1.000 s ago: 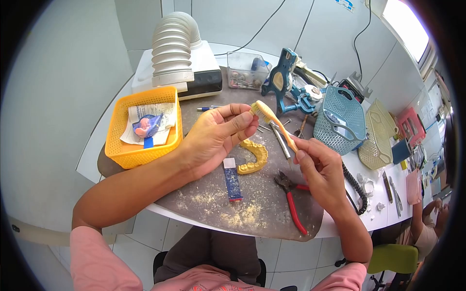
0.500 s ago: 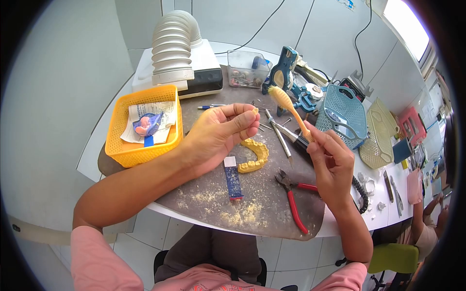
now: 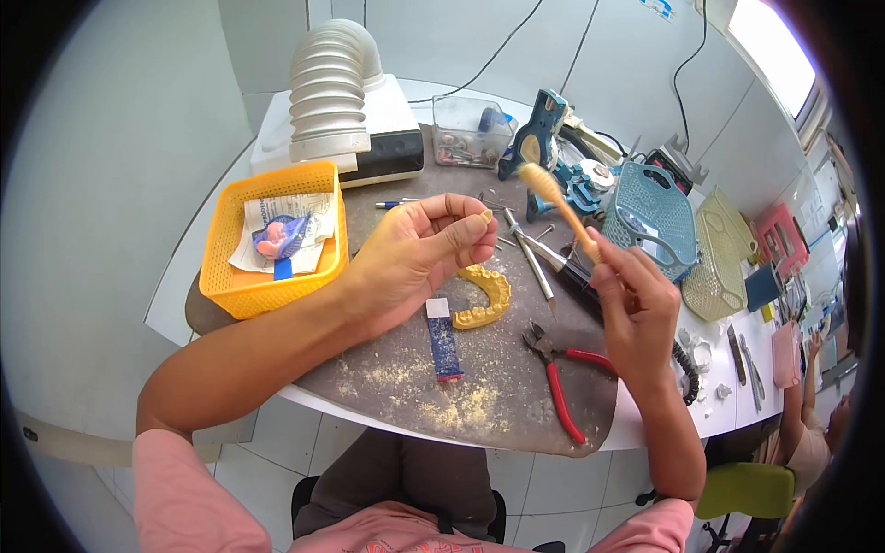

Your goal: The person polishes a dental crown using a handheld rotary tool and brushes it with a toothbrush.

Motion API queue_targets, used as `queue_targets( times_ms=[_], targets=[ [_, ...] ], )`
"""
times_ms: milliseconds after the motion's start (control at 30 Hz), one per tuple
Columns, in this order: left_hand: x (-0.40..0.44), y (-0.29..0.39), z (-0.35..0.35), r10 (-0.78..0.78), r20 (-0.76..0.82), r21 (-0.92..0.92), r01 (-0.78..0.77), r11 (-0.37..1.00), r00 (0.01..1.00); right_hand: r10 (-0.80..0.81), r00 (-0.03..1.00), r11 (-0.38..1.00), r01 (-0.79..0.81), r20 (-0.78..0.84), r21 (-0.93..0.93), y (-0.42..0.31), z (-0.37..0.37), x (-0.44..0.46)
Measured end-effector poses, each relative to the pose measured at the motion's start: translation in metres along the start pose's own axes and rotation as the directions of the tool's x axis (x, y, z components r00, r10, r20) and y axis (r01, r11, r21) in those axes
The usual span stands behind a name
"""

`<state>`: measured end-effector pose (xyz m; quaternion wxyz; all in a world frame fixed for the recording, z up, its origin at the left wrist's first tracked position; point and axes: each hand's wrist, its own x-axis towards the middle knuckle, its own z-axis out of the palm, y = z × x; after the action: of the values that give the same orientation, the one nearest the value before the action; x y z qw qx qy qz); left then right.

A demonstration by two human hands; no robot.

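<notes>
My left hand (image 3: pixel 410 253) pinches a small yellowish tooth-shaped piece (image 3: pixel 486 217) between thumb and forefinger, above the mat. In my right hand (image 3: pixel 641 309) is a pale orange brush (image 3: pixel 564 205), gripped by its handle with the bristle end up and to the left. The bristles are apart from the small piece. Below my left hand lies a yellow horseshoe-shaped dental model (image 3: pixel 498 309), partly hidden by the fingers. Beside it is a blue strip with a white end (image 3: pixel 443 346). Red-handled cutting pliers (image 3: pixel 558 396) lie below my right hand.
Yellowish dust covers parts of the brown mat (image 3: pixel 359 419). A yellow basket (image 3: pixel 267 300) stands at left, near a white machine with a ribbed hose (image 3: pixel 327 92). Knife-like tools (image 3: pixel 535 267), a blue articulator (image 3: pixel 544 129) and a blue basket (image 3: pixel 650 217) are behind. Another person (image 3: pixel 807 442) sits at far right.
My right hand has shifted slightly right and down with the brush, whose bristles look a little blurred. My left hand is almost still. The other person's arm has moved.
</notes>
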<state>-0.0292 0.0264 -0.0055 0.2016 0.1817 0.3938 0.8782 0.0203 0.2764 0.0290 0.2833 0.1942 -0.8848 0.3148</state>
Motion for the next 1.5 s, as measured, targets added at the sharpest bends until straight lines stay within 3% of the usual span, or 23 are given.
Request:
queue_targets(
  times_ms=[67, 167, 233, 967, 1033, 1200, 1500],
  targets=[
    [-0.001, 0.002, 0.005, 0.005, -0.059, 0.032, -0.003, 0.999, 0.998, 0.037, 0.999, 0.999, -0.037, 0.021, 0.015, 0.0, -0.003, 0.001],
    [-0.001, 0.0, 0.002, 0.023, -0.016, -0.005, -0.023, 1.0, 1.0, 0.088, 0.993, 0.982, -0.099, 0.08, 0.158, 0.001, 0.0, -0.001],
    [-0.001, 0.002, 0.005, 0.027, -0.022, -0.022, -0.027, 0.999, 0.999, -0.026, 0.998, 0.992, 0.018, 0.064, 0.128, 0.002, 0.002, -0.001],
    [-0.001, 0.0, 0.002, -0.015, -0.092, -0.036, 0.012, 0.999, 0.996, -0.122, 0.982, 0.992, 0.118, 0.146, 0.03, -0.001, 0.008, -0.003],
    [-0.001, -0.002, -0.002, -0.017, -0.097, -0.018, 0.015, 1.0, 0.995, -0.198, 0.976, 0.979, 0.202, 0.084, -0.033, 0.006, 0.008, -0.003],
    [0.0, -0.001, 0.0, 0.001, -0.113, 0.029, 0.002, 1.0, 0.994, -0.146, 0.989, 0.987, 0.144, -0.03, -0.072, 0.002, -0.002, 0.0],
    [-0.002, -0.002, 0.004, 0.048, -0.108, 0.089, -0.038, 0.995, 0.993, -0.141, 0.981, 0.99, 0.142, 0.131, 0.0, -0.001, 0.005, -0.003]
  ],
)
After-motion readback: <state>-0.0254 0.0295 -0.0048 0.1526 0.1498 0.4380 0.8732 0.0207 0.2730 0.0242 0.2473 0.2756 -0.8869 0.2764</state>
